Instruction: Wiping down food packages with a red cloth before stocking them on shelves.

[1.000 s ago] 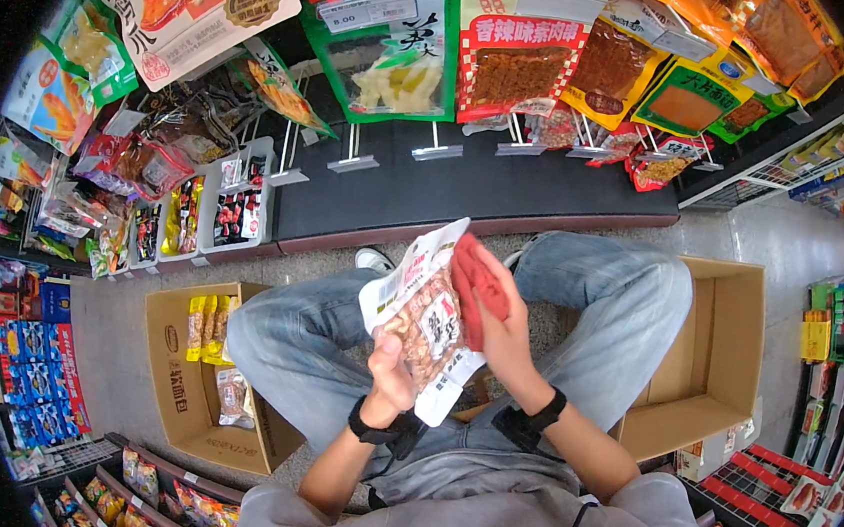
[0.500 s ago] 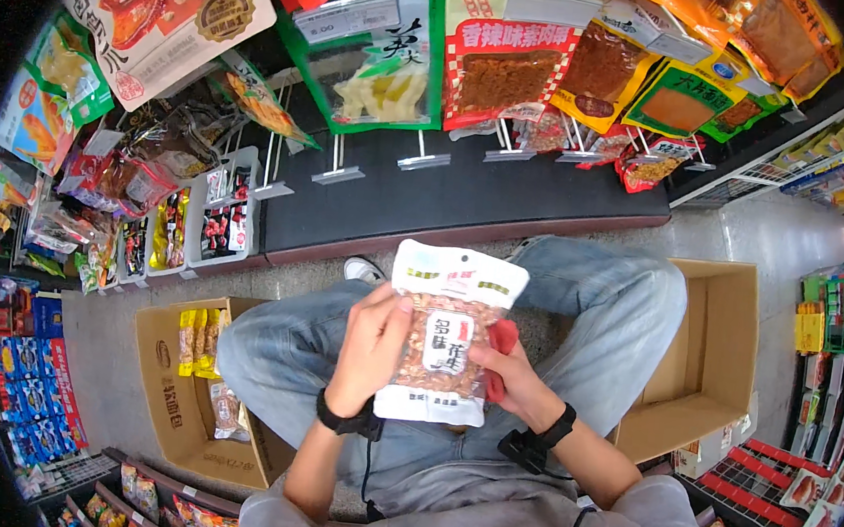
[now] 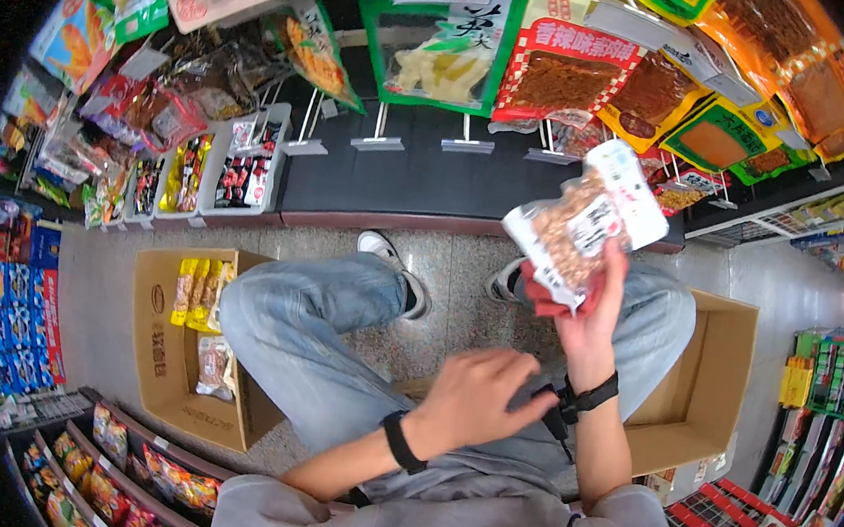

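My right hand (image 3: pixel 593 314), raised ahead of my right knee, grips a clear and white bag of peanuts (image 3: pixel 586 228) by its lower part. The bag is tilted, its white top pointing to the far right. Something red, perhaps a cloth (image 3: pixel 548 297), is held against the bag's lower end in the same hand; its kind is not clear. My left hand (image 3: pixel 476 394) is empty over my lap, fingers stretched out and thumb apart, just left of the black band (image 3: pixel 596 391) on my right wrist.
An open cardboard box (image 3: pixel 159 341) with yellow packets and a clear bag stands left; another box (image 3: pixel 707 389) stands right. Ahead are a dark shelf ledge (image 3: pixel 379 184), hanging snack bags (image 3: pixel 445 55) on hooks, and white bins (image 3: pixel 250 168). Snack racks (image 3: pixel 122 478) stand behind me.
My left hand has let go of the peanut bag and dropped back toward my right wrist. The right hand has carried the bag forward and right, tilting it. The view has shifted left.
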